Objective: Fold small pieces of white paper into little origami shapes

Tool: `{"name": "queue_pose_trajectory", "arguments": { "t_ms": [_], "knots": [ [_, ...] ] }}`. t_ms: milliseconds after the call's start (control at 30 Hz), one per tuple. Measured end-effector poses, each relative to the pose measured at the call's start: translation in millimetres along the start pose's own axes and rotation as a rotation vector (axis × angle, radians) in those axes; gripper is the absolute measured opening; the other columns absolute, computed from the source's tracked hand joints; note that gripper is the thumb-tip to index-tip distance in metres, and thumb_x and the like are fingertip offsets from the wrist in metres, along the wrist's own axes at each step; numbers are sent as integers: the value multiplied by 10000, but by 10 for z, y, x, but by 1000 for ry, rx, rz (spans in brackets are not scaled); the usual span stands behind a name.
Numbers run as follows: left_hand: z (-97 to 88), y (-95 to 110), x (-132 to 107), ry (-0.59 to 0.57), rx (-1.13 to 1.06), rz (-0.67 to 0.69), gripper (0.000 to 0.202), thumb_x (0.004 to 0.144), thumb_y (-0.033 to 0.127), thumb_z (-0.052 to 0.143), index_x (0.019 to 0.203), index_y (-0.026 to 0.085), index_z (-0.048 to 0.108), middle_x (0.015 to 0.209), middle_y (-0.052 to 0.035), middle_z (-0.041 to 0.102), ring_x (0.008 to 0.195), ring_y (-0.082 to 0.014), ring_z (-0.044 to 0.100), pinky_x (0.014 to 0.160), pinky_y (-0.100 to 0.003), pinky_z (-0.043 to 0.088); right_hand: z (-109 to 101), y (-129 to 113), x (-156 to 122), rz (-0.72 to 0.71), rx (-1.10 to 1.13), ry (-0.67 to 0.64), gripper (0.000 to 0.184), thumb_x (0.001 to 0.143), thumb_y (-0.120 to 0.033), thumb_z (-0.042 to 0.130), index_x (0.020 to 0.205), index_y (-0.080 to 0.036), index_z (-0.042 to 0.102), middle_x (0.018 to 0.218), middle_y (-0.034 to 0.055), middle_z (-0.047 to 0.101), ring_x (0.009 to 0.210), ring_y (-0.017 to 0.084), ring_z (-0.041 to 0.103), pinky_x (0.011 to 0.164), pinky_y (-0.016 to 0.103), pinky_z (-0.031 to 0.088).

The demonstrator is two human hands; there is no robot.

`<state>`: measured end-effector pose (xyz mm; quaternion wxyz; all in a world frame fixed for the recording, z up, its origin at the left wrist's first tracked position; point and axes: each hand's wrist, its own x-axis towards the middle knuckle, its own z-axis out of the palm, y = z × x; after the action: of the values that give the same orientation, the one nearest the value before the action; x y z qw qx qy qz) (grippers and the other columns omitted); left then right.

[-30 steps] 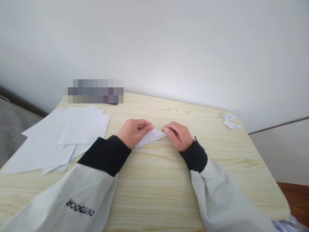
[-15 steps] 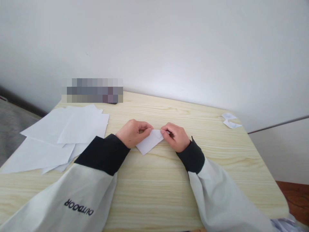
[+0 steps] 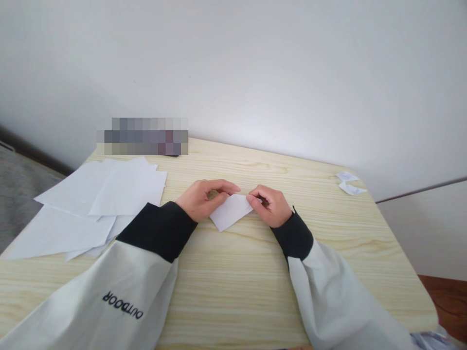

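Observation:
A small folded piece of white paper (image 3: 231,212) is between my hands over the middle of the table, a pointed corner toward me. My left hand (image 3: 202,199) is at its left end, the thumb against the paper. The left index finger stretches past the thumb along the upper edge, and the other left fingers are largely hidden. My right hand (image 3: 268,204) pinches the right end between thumb and index finger, the remaining fingers curled in. Those fingertips cover the right corner.
Loose white sheets (image 3: 124,189) overlap on the left of the wooden table (image 3: 241,291). Two small white paper pieces (image 3: 352,188) lie near the far right corner. A pixelated object (image 3: 142,138) sits at the back left, by the white wall (image 3: 255,73).
My left index finger has lifted and stretched rightward from its pinch with the thumb. My right hand has shifted slightly right along the paper, and more of the paper's face shows.

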<state>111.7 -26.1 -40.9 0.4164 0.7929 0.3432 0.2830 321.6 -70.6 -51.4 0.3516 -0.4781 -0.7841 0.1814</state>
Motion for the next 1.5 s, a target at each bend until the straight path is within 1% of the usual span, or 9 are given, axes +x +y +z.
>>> {"name": "queue_pose_trajectory", "arguments": {
  "t_ms": [133, 267, 567, 700, 867, 1000, 1167, 1367, 1500],
  "knots": [
    [14, 34, 23, -82, 137, -6, 300, 827, 378, 501, 939, 188, 706, 761, -13, 707, 625, -127, 584, 627, -241, 440, 44, -23, 0, -70, -36, -16, 183, 865, -261, 495, 717, -180, 566, 630, -3, 544, 544, 98, 460, 528, 229, 364],
    [37, 37, 37, -78, 329, 42, 258, 796, 362, 527, 804, 202, 729, 685, -13, 686, 639, -138, 581, 728, -285, 421, 79, -60, -2, -117, -31, -37, 162, 867, -241, 475, 759, -185, 581, 662, 2, 555, 564, 99, 468, 537, 227, 376],
    [-24, 26, 30, -119, 131, -37, 289, 797, 299, 471, 861, 166, 719, 733, -20, 706, 649, -142, 599, 610, -243, 436, 25, -50, -1, -6, -9, 47, 156, 856, -233, 483, 776, -167, 599, 680, 18, 590, 574, 105, 505, 540, 227, 396],
    [-11, 39, 14, -56, 62, -34, 293, 773, 258, 476, 965, 156, 671, 758, -10, 693, 662, -132, 598, 616, -230, 450, 31, -28, -15, 93, 24, 88, 150, 854, -290, 519, 855, -173, 613, 683, 7, 605, 549, 100, 498, 543, 230, 413],
    [12, -2, 23, -12, 113, 37, 254, 766, 198, 450, 808, 174, 700, 779, -18, 697, 677, -129, 596, 649, -238, 459, 79, 20, -22, 201, 60, 214, 181, 800, -335, 604, 897, -194, 548, 643, -22, 585, 522, 97, 491, 537, 231, 424],
    [19, -37, 36, -28, 190, 136, 244, 765, 202, 484, 822, 193, 721, 806, -30, 710, 765, -155, 610, 679, -250, 470, 95, 44, -14, 218, 34, 269, 187, 785, -329, 620, 888, -204, 525, 661, -20, 588, 537, 100, 502, 543, 236, 429],
    [31, -92, 35, 127, 264, 65, 214, 786, 246, 528, 864, 205, 723, 865, -30, 710, 790, -161, 610, 719, -263, 479, 71, 34, -16, 108, -64, 330, 190, 783, -282, 596, 946, -205, 534, 1020, 85, 579, 697, 139, 537, 564, 275, 448],
    [8, -172, 49, 237, 436, 112, 217, 817, 328, 575, 885, 209, 744, 857, -56, 695, 865, -202, 570, 815, -331, 465, 63, 13, -35, -65, -66, 82, 277, 713, -146, 567, 982, -204, 592, 1077, 95, 496, 956, 211, 531, 795, 367, 488],
    [15, -175, 39, 233, 455, 105, 215, 811, 373, 595, 870, 236, 749, 888, -49, 643, 856, -184, 554, 815, -320, 464, 79, 28, -35, -58, -64, 46, 281, 734, -154, 577, 1007, -214, 612, 1038, 82, 507, 960, 207, 532, 790, 354, 497]
  ]
}}
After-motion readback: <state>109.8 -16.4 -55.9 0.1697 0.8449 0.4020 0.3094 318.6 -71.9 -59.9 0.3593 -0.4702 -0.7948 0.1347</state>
